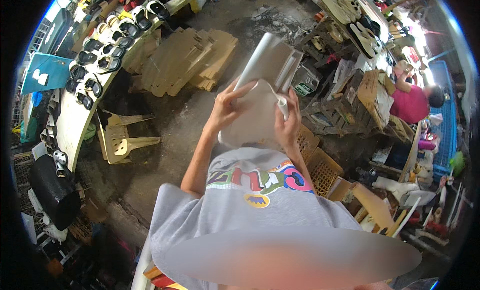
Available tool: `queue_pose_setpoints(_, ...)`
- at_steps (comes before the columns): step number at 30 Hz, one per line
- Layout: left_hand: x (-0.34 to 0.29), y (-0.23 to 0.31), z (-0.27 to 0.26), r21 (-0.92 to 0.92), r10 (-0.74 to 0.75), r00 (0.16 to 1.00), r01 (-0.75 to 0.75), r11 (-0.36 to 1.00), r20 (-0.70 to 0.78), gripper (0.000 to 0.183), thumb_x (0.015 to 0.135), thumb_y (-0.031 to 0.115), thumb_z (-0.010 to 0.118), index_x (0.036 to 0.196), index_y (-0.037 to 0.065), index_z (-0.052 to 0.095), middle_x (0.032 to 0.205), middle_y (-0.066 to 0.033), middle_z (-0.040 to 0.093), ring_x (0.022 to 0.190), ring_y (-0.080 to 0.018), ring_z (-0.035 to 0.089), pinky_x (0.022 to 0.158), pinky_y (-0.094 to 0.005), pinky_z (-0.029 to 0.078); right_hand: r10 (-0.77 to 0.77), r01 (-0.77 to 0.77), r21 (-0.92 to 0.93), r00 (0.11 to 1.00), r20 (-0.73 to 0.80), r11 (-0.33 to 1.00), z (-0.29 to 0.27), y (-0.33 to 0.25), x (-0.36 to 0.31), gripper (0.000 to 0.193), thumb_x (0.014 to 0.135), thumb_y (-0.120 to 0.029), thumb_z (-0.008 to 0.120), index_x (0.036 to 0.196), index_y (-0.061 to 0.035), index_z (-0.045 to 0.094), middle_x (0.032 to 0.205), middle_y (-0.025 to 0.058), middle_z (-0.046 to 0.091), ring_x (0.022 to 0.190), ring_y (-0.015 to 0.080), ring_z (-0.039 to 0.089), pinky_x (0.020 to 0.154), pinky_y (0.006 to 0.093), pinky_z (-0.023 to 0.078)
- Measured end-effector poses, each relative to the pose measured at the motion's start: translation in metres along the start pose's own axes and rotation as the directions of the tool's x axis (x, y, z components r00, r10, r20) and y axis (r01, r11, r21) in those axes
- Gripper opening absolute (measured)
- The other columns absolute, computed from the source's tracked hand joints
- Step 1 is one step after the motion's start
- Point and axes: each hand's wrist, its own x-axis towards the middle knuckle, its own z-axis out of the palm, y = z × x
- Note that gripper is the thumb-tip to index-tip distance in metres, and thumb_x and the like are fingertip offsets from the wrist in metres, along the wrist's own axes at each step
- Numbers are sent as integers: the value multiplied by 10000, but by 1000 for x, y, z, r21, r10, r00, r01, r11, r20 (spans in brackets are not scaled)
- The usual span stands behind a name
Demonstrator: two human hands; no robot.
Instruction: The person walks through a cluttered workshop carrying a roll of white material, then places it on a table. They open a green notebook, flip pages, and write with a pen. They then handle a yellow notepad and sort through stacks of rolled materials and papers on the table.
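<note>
A pale grey, pliable sheet (267, 57) is held up in front of my chest. Its far part is folded or rolled over, and a small curl stands at the right edge; whether it is vinyl or another material I cannot tell. My left hand (227, 107) grips the left side, fingers over the edge. On the right side, my right hand (288, 122) closes around the sheet beside the curled corner. The lower part of the sheet hangs close to my grey shirt and is slightly blurred.
Flattened cardboard (172, 65) lies on the floor ahead. A curved table (67, 117) with rows of sandals runs along the left, near a toppled yellow plastic chair (120, 145). Brown crates (322, 170), a wooden rack (337, 112) and a person in pink (410, 104) are at right.
</note>
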Motion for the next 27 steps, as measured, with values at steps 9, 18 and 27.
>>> queue_pose_setpoints(9, 206, -73, 14, 158, 1, 981, 31, 987, -195, 470, 833, 85, 748, 1288, 118, 635, 1242, -157, 641, 1051, -268, 659, 853, -375, 547, -23, 28, -60, 997, 74, 998, 51, 115, 209, 352, 829, 89, 602, 1147, -54, 652, 1284, 178, 609, 1173, 350, 602, 943, 397, 507)
queue_pose_setpoints(18, 470, -139, 23, 24, -22, 997, 20, 1000, 71, 493, 835, 62, 687, 1313, 147, 602, 1291, -172, 595, 1025, -356, 669, 804, -407, 563, 84, -94, -223, 995, -51, 970, 79, 252, 391, 530, 729, 194, 504, 1145, -76, 693, 1287, 198, 599, 1172, 358, 604, 892, 401, 543)
queue_pose_setpoints(27, 695, -238, 30, 82, 21, 998, -17, 996, -56, 592, 783, 26, 695, 1345, 168, 572, 1290, -192, 582, 1051, -386, 648, 831, -425, 574, 30, -29, -147, 1000, 8, 989, 141, 414, 580, 641, 626, 224, 500, 1125, -105, 730, 1308, 233, 582, 1170, 350, 610, 903, 360, 520)
